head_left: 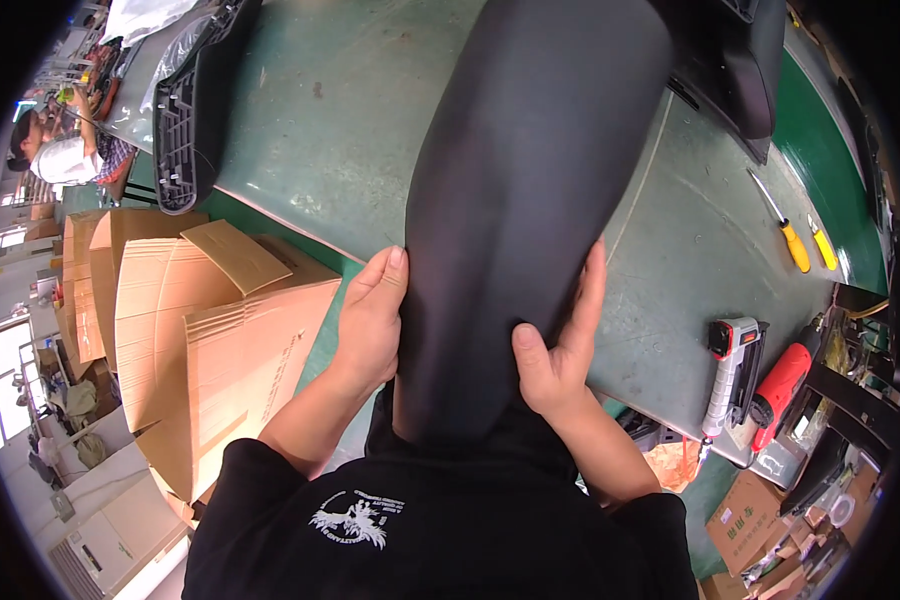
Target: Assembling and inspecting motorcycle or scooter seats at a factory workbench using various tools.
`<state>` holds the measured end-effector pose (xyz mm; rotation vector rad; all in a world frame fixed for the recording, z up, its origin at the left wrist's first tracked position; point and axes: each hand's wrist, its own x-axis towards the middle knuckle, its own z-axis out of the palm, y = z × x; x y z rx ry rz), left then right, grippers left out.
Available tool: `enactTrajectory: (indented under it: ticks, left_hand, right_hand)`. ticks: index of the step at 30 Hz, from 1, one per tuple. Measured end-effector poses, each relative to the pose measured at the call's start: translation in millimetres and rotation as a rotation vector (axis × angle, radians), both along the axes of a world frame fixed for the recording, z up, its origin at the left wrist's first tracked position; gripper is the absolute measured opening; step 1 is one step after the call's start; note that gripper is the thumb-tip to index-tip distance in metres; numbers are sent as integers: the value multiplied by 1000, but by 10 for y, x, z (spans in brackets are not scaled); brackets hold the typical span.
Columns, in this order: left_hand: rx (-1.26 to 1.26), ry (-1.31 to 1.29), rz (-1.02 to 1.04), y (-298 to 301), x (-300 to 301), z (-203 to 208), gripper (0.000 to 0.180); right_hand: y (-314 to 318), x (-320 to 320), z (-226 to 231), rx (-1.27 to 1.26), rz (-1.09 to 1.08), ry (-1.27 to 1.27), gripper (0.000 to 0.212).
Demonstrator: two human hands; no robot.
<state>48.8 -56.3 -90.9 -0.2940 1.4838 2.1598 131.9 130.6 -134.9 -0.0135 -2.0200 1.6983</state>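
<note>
A long, smooth black motorcycle seat (515,190) lies lengthwise before me, its near end against my black shirt and its far part over the green tabletop. My left hand (372,315) grips its left edge, the thumb pointing up along the side and the other fingers hidden beneath. On the opposite edge, my right hand (562,345) has its thumb on the top surface and its fingers along the side. The cover looks taut, with a soft crease or hollow running down the middle. Its underside is out of sight.
Open cardboard boxes (240,380) stand left of the green table (320,130). Another black seat (185,130) shows its ribbed underside. On the right lie a screwdriver (794,246), a yellow knife (823,247), a staple gun (730,370) and a red heat gun (782,388). A person (65,155) is far left.
</note>
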Motion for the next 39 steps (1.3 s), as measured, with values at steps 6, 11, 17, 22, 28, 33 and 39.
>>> enactTrajectory:
  ticks: [6, 11, 17, 22, 28, 33, 39]
  left_hand:
    - [127, 141, -189, 238, 72, 113, 32]
    - [223, 221, -366, 473, 214, 113, 32]
    - [322, 176, -471, 682, 302, 136, 34]
    - [350, 131, -464, 811, 220, 213, 33]
    - [248, 248, -565, 881, 184, 207, 21]
    - [268, 264, -536, 899, 239, 116, 20]
    - [256, 283, -498, 960, 306, -16, 16]
  right_hand:
    - [91, 181, 227, -161, -23, -118, 84]
    - [163, 283, 308, -371, -57, -106, 88]
    - [233, 374, 464, -340, -61, -235, 93]
    - [325, 468, 430, -431, -65, -201, 87]
    - [446, 412, 584, 183, -71, -150, 99]
    - [523, 299, 512, 231, -67, 44, 90]
    - [606, 338, 435, 321, -88, 104, 68]
